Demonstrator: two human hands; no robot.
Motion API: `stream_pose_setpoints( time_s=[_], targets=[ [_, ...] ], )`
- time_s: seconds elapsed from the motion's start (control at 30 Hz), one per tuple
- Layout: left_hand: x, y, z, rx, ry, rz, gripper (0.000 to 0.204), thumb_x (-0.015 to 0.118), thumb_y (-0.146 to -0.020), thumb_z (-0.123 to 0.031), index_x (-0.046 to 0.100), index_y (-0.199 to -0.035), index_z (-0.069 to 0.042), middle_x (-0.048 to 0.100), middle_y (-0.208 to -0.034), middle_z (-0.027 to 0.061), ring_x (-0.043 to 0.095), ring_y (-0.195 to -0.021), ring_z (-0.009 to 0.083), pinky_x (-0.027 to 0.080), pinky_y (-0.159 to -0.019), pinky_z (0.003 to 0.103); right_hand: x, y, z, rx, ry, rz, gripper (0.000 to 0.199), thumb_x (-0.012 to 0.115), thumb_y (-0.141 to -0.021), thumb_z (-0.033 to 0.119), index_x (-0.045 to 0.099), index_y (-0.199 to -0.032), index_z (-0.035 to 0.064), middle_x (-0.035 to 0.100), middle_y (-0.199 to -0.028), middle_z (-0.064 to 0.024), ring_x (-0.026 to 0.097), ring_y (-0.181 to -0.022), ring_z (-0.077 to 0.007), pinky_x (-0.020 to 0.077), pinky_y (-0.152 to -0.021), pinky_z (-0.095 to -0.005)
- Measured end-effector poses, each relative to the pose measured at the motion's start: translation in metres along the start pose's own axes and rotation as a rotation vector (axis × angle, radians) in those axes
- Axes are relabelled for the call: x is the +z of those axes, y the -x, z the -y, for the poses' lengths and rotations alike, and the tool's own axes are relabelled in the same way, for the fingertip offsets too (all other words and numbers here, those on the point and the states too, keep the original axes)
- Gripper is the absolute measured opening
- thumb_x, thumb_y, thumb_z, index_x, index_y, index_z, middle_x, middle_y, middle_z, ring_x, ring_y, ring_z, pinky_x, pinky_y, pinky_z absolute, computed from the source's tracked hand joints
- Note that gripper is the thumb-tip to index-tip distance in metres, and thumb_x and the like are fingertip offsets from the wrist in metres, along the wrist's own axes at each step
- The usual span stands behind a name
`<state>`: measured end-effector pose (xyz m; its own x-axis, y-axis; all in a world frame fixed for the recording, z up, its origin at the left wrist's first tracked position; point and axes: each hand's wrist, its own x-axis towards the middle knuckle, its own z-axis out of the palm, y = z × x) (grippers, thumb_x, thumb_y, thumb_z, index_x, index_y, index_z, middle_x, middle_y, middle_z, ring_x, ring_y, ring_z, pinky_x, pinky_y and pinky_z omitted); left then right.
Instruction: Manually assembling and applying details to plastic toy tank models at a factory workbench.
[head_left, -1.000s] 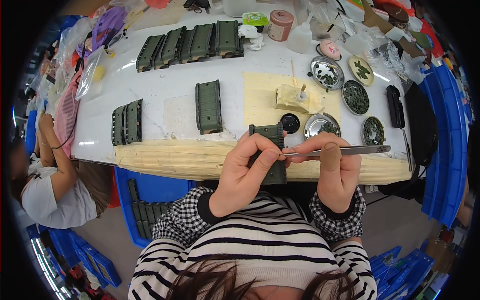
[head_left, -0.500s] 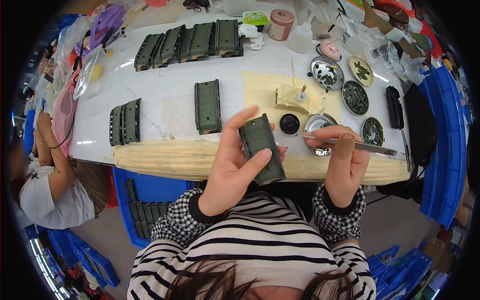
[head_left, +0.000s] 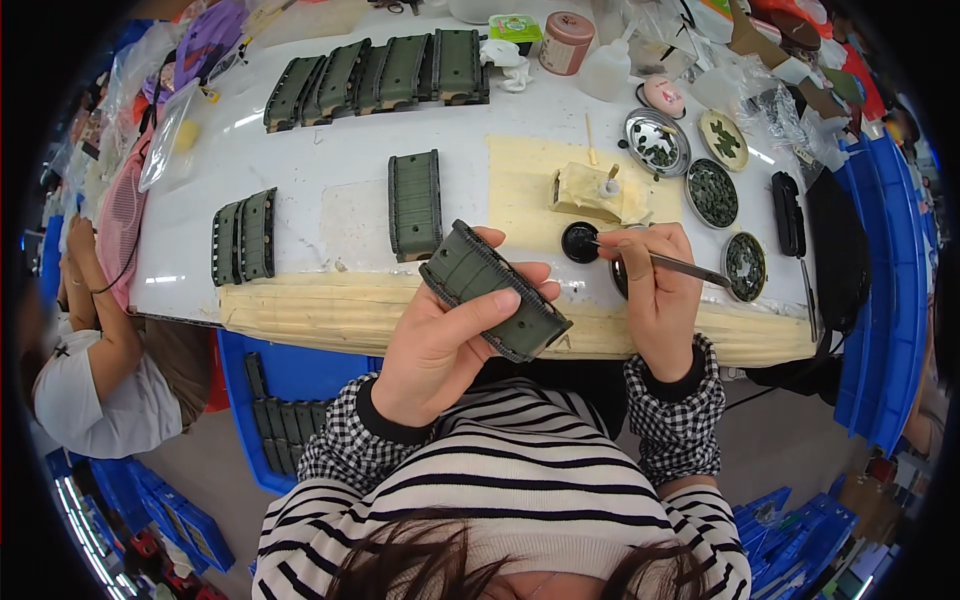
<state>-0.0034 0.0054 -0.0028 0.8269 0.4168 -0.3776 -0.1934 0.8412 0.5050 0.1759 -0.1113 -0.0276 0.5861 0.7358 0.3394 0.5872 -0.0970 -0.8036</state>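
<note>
My left hand [head_left: 440, 335] grips a dark green ribbed plastic part [head_left: 493, 290], tilted, just above the table's near edge. My right hand [head_left: 655, 295] pinches a pair of metal tweezers [head_left: 665, 262]. Their tip reaches left to a small round black pot [head_left: 577, 241] on the table. A yellowish block with a small white bottle on it [head_left: 590, 192] stands just beyond the pot.
Another green part [head_left: 414, 204] lies mid-table, two more at the left [head_left: 243, 238], and a row at the back [head_left: 380, 72]. Round metal dishes of small green pieces [head_left: 712, 192] sit at the right. Another person [head_left: 90, 380] sits at the left. Blue bins [head_left: 290, 400] stand under the table.
My left hand has turned and tilted the green part and lifted it clear. My right hand has swung the tweezers from pointing right near the part to touching the black pot.
</note>
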Motion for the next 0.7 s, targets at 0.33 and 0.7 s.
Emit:
stream_pose_setpoints(
  time_s=[0.33, 0.7],
  targets=[
    [-0.004, -0.002, -0.002, 0.042, 0.008, -0.060, 0.044, 0.054, -0.091, -0.004, 0.038, -0.133, -0.007, 0.056, -0.120, 0.0167, 0.057, -0.113, 0.0295, 0.054, -0.091, 0.043, 0.003, 0.001, -0.004, -0.054, 0.039, -0.016, 0.013, 0.060, -0.091, 0.012, 0.069, -0.091, 0.0029, 0.067, -0.080, -0.0045, 0.050, -0.078, -0.0196, 0.0430, -0.068, -0.0300],
    [0.002, -0.008, -0.003, 0.046, 0.070, -0.102, 0.038, 0.055, -0.092, -0.004, 0.042, -0.127, -0.004, 0.056, -0.119, 0.0161, 0.058, -0.113, 0.0271, 0.053, -0.092, 0.039, -0.018, 0.012, 0.039, -0.417, -0.232, 0.132, 0.022, 0.056, -0.092, 0.018, 0.067, -0.098, 0.0000, 0.067, -0.089, -0.0106, 0.064, -0.092, -0.0313, 0.0494, -0.080, -0.0369]
  ],
)
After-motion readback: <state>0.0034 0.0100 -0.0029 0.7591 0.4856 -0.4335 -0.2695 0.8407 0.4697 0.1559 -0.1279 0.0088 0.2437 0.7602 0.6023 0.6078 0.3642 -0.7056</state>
